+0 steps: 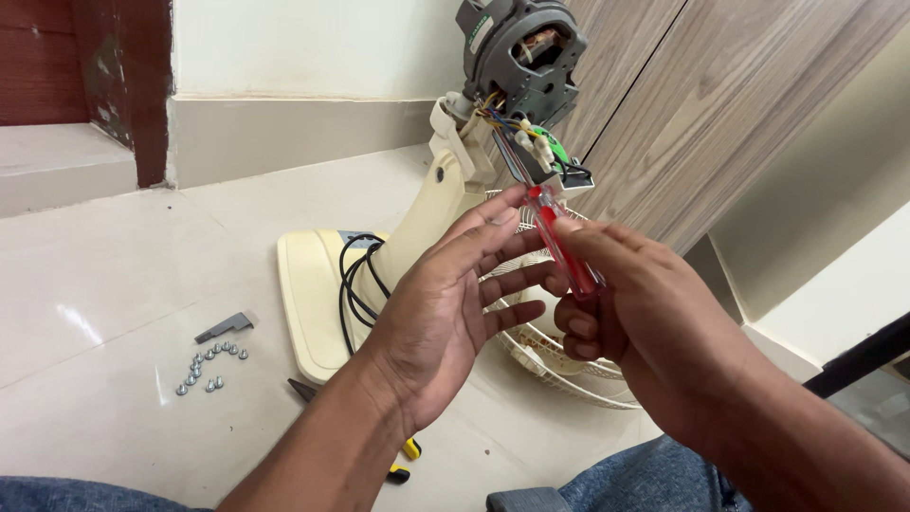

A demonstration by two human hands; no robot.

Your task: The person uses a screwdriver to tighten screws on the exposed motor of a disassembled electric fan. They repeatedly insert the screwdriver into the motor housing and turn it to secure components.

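A cream table fan stands stripped on the floor, its base (308, 284) flat and its bare grey motor (521, 52) on top of the neck. Coloured wires (517, 128) hang below the motor. My right hand (626, 313) grips a screwdriver with a clear red handle (564, 246), its shaft pointing up into the wires. My left hand (455, 294) is beside it with fingers spread, the fingertips touching the top of the red handle.
Several small silver screws (209, 365) and a grey metal bracket (226, 327) lie on the tiled floor at the left. A white wire fan guard (569, 365) lies behind my hands. A yellow-handled tool (403, 455) lies under my left forearm. A wood-grain panel (682, 123) rises behind.
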